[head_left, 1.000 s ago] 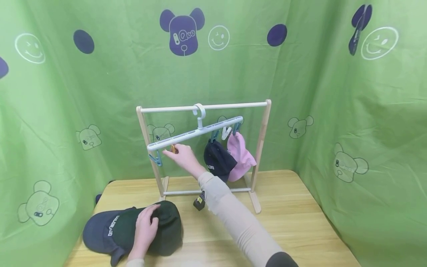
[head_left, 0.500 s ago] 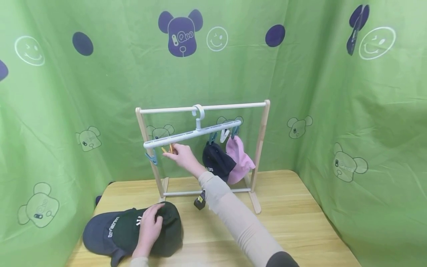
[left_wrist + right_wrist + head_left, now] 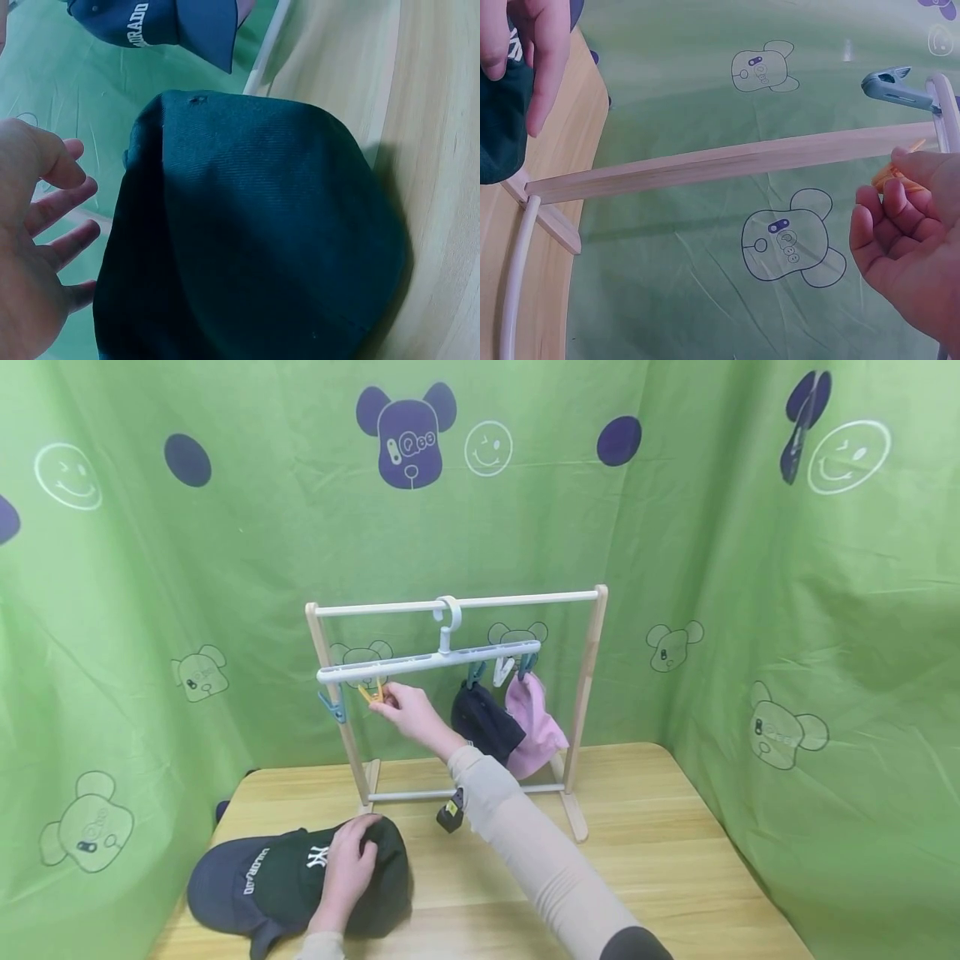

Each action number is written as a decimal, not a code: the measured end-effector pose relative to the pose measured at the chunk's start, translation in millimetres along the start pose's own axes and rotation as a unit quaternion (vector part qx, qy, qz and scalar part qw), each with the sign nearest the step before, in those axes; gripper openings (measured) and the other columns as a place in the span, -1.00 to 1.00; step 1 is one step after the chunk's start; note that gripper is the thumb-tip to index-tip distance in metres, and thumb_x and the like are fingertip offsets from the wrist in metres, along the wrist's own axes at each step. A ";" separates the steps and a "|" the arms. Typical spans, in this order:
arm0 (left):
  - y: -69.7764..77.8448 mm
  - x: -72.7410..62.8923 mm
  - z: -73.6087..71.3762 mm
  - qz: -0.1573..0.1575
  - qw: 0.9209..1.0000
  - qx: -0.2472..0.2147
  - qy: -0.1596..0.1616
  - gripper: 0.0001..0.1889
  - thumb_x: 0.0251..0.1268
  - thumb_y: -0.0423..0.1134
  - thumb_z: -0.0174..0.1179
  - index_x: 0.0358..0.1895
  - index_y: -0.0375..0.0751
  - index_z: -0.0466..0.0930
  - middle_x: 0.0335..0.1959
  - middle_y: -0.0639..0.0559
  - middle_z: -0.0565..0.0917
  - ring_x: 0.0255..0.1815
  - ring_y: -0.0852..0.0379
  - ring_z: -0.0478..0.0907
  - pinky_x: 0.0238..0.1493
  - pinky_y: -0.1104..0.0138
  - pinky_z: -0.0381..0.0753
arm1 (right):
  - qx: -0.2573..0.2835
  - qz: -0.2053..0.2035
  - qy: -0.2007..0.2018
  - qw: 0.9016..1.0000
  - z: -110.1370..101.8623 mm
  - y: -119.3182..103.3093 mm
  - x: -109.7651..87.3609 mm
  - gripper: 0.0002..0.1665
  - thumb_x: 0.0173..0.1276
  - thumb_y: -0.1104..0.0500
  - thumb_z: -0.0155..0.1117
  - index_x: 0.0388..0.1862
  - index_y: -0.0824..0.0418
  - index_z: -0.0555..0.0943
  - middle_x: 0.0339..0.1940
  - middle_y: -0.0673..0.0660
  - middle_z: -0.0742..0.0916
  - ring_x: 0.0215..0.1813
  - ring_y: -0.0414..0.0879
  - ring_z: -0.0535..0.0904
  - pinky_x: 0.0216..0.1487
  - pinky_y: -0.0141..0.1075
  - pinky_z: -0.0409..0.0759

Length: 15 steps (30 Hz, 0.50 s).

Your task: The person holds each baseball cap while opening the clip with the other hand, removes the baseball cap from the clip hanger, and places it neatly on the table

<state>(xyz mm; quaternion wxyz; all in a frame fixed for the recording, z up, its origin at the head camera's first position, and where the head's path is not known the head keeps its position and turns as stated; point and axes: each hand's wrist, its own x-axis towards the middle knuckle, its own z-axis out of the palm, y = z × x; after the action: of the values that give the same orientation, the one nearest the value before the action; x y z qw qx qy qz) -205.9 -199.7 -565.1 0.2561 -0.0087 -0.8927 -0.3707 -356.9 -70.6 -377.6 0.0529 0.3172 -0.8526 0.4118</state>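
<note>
Under the left half of the white hanger [image 3: 397, 666], my right hand [image 3: 412, 714] pinches an orange clothespin [image 3: 372, 695] between thumb and fingers. My left hand [image 3: 348, 868] is over a dark green cap [image 3: 388, 868] on the table; in the left wrist view its fingers [image 3: 64, 206] are loosely spread beside the cap [image 3: 255, 210], seemingly apart from it. A navy cap with white lettering [image 3: 221, 881] lies against the green one. From the hanger's right half hang a dark navy cap [image 3: 483, 722] and a pink cap [image 3: 536, 735], each under a teal clothespin.
The hanger hooks over the top bar of a wooden rack [image 3: 592, 668]. A white clothespin [image 3: 503, 672] hangs between the caps, and a blue one [image 3: 335, 708] at the left end. Green curtains surround the wooden table [image 3: 637, 843].
The hanger has swung closer to level, its left end rising and its right end dropping. My left hand has slid right over the green cap, uncovering its white logo. The right hand keeps the orange clothespin.
</note>
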 end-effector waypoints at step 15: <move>4.6 5.1 5.1 0.000 1.000 -0.008 -0.016 -0.60 0.10 -0.53 0.13 0.06 -0.28 0.63 0.12 -0.22 0.64 0.23 -0.28 0.49 0.29 -0.14 0.40 | -0.002 -0.019 0.021 1.000 4.2 5.4 -3.4 -0.76 0.45 0.12 0.16 -0.13 0.26 0.66 -0.39 0.13 0.72 -0.39 -0.23 0.50 -0.31 -0.50 0.49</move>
<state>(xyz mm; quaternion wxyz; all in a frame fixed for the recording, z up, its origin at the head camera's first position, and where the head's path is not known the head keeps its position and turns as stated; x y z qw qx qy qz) -211.7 -193.8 -562.8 0.2418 -0.0162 -0.8937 -0.3776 -356.6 -69.5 -385.2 0.0792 0.3242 -0.8458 0.4161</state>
